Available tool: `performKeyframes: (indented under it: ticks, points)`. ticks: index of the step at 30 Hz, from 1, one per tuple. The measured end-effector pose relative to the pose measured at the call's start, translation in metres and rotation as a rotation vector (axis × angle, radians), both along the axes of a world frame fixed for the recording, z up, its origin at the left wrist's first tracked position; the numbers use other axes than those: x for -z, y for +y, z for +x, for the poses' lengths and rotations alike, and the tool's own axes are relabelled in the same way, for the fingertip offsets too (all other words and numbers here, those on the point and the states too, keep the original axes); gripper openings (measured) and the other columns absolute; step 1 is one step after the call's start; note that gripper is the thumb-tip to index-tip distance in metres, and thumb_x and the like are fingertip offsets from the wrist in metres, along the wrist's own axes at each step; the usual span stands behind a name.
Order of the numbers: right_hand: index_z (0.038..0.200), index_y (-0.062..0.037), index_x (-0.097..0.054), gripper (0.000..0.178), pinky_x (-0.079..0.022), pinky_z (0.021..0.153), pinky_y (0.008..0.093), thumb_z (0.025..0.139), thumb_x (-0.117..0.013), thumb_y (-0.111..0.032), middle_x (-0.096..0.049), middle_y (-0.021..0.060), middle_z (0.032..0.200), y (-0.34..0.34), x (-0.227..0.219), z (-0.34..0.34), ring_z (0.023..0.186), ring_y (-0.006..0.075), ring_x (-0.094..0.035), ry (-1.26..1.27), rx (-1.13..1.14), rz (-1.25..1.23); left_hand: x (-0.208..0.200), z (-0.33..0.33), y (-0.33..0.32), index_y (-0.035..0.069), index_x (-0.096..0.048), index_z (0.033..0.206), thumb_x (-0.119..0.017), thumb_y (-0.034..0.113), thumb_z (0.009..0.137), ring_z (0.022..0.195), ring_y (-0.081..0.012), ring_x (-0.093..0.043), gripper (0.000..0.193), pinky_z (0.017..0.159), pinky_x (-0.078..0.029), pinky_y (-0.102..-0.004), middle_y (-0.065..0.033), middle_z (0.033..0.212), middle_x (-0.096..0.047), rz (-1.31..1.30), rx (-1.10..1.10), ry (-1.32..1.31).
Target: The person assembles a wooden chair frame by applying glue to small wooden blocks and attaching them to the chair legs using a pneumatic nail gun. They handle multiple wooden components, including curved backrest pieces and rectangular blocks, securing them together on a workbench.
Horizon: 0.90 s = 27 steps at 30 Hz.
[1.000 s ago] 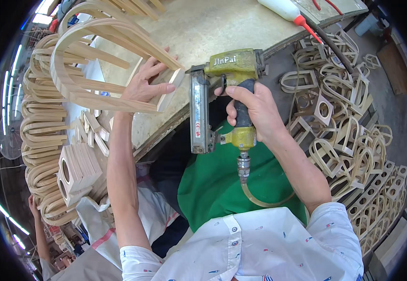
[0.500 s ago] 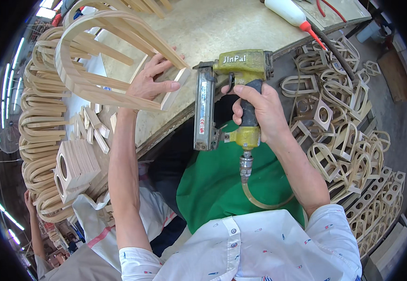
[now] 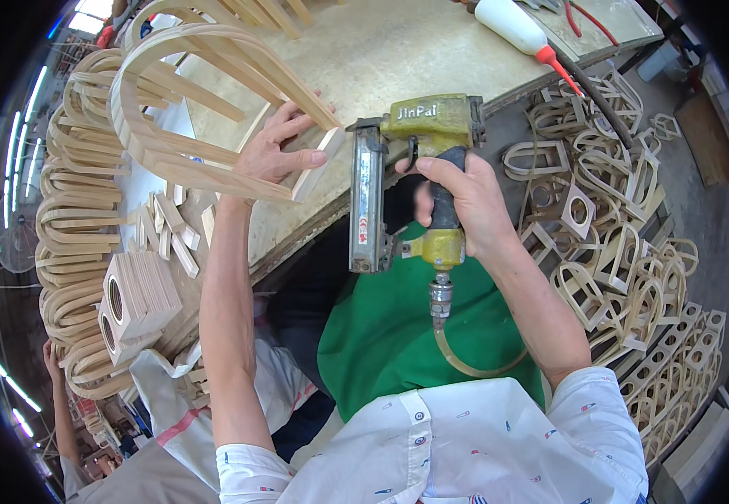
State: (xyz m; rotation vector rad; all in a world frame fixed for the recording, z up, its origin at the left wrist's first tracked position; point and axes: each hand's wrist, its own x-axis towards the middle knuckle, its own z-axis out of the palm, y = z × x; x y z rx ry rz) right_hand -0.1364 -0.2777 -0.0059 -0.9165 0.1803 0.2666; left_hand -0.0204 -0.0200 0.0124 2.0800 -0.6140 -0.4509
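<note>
My right hand [image 3: 465, 202] grips the black handle of a yellow-green pneumatic nail gun [image 3: 432, 118], with a finger by its trigger. An air hose [image 3: 457, 363] hangs from a metal coupling at its base. The gun's nose meets the upper end of a short wooden crosspiece [image 3: 317, 164]. That crosspiece spans the open ends of an arched wooden frame [image 3: 142, 151], which stands tilted over the bench. Inside the frame, my left hand [image 3: 276, 151] holds the crosspiece, thumb on its near face and the other fingers reaching behind it.
The workbench [image 3: 364, 50] carries loose wooden strips [image 3: 171, 223], stacked boards with round holes [image 3: 139, 294] and a white glue bottle [image 3: 511, 25] with a red nozzle. Bent wood arches [image 3: 79, 227] are stacked at left. Finished-looking frames [image 3: 625, 252] pile up on the floor at right. Another person's arm [image 3: 62, 412] shows lower left.
The wooden frame and my left hand have shifted slightly right and down. The nail gun has moved a little, its nose now against the crosspiece's end.
</note>
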Motion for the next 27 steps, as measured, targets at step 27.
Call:
performKeyframes:
  ticks: [27]
  points:
    - [0.109, 0.0049, -0.052, 0.026, -0.047, 0.046, 0.0254, 0.089, -0.06, -0.01, -0.065, 0.0133, 0.097, -0.029, -0.04, -0.004, 0.054, 0.0111, -0.056, -0.163, 0.023, -0.216, 0.008, 0.001, 0.008, 0.012, -0.061, 0.127, -0.077, 0.035, 0.071, 0.136, -0.0285, -0.033, 0.062, 0.112, -0.028, -0.0406, -0.0099, 0.145, -0.038, 0.057, -0.007, -0.155]
